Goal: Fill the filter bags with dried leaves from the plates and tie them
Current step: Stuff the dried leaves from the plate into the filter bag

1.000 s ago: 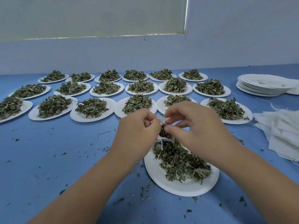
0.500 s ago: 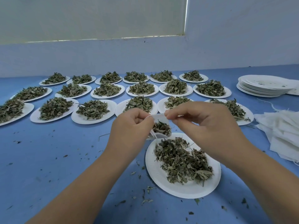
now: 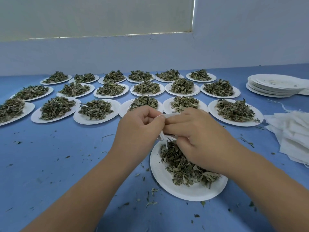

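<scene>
Item: one filter bag (image 3: 166, 115), white, being pinched at its mouth between both hands, just above the near plate (image 3: 164, 181) of leaves (image 3: 184, 169). Risk, as judged: the mouth could be gaping while the tie is forming, and a slack pinch would be sending leaves onto the tabletop (image 3: 66, 156), which is already carrying crumbs. Left hand (image 3: 140, 129): fingers curling tight, gripping the bag's top edge. Right hand (image 3: 200, 136): fingers curling, pinching the same edge, fingertips meeting the left's. Spare bags (image 3: 292, 136) are lying well to the right.
</scene>
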A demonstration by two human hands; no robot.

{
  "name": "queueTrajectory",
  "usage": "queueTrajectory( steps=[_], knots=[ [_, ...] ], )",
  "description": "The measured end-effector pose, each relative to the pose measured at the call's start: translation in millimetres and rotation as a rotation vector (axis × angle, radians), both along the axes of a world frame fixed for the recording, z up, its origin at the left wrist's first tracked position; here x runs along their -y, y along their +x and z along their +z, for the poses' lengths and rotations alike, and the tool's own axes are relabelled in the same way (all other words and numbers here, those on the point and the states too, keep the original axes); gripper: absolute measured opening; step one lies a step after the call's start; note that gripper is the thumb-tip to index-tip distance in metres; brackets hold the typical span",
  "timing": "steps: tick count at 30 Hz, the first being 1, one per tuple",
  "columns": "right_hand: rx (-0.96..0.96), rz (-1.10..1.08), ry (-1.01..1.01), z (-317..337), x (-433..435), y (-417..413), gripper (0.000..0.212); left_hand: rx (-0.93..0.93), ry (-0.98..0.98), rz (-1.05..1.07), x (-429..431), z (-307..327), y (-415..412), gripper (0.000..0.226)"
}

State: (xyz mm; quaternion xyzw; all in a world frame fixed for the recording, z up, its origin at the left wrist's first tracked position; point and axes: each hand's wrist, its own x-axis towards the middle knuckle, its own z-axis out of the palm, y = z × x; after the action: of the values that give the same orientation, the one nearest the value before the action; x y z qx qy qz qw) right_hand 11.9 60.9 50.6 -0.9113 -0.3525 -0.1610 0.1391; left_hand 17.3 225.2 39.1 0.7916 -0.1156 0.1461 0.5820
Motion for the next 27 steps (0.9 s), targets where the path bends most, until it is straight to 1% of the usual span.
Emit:
queueTrajectory(
  steps=[2, 3, 4, 6, 9, 10, 11, 12, 14, 16, 18, 20, 22, 23, 25, 27],
  knots=[
    [0.01, 0.012, 0.218, 1, 9, -4, 0.043, 0.006, 0.001, 0.04, -3, 1, 1, 0.018],
    [0.027, 0.005, 0.28, 2, 13, -5, 0.041, 0.002, -0.01, 0.057, -4, 1, 1, 0.018],
    [0.051, -0.002, 0.29, 4, 16, -5, 0.039, -0.003, -0.029, 0.066, -6, 2, 2, 0.019],
    [0.069, -0.008, 0.197, 7, 17, -2, 0.04, -0.01, -0.063, 0.061, -6, 2, 2, 0.02],
    [0.022, -0.029, -0.072, 3, 7, 3, 0.045, 0.011, -0.017, 0.004, -1, 0, 0, 0.019],
    [0.013, -0.029, -0.118, 1, 5, 5, 0.045, 0.021, 0.009, -0.018, 1, -1, -1, 0.018],
    [0.007, -0.014, -0.108, 0, 5, 5, 0.045, 0.03, 0.034, -0.033, 2, -1, -2, 0.017],
    [-0.008, 0.007, -0.042, 0, 6, 4, 0.045, 0.04, 0.054, -0.037, 3, 0, -3, 0.017],
    [-0.065, 0.039, 0.2, 3, 12, 0, 0.044, 0.056, 0.073, -0.02, 0, 0, -3, 0.018],
    [-0.131, 0.05, 0.411, 7, 21, -3, 0.037, 0.057, 0.063, 0.007, -4, 2, -3, 0.018],
    [-0.196, 0.057, 0.501, 11, 30, -6, 0.027, 0.053, 0.045, 0.033, -9, 4, -2, 0.017],
    [-0.313, 0.051, 0.463, 16, 43, -7, 0.018, 0.058, 0.038, 0.052, -14, 4, 0, 0.016],
    [-0.499, 0.052, 0.299, 20, 56, -7, 0.015, 0.061, 0.03, 0.062, -17, 4, 1, 0.012],
    [-0.589, 0.064, 0.203, 20, 61, -8, 0.018, 0.058, 0.022, 0.067, -18, 5, 2, 0.01],
    [-0.728, 0.091, 0.046, 19, 67, -10, 0.03, 0.047, 0.004, 0.075, -20, 5, 2, 0.01],
    [-0.801, 0.105, -0.054, 18, 67, -14, 0.043, 0.04, -0.005, 0.079, -20, 5, 2, 0.01]
  ],
)
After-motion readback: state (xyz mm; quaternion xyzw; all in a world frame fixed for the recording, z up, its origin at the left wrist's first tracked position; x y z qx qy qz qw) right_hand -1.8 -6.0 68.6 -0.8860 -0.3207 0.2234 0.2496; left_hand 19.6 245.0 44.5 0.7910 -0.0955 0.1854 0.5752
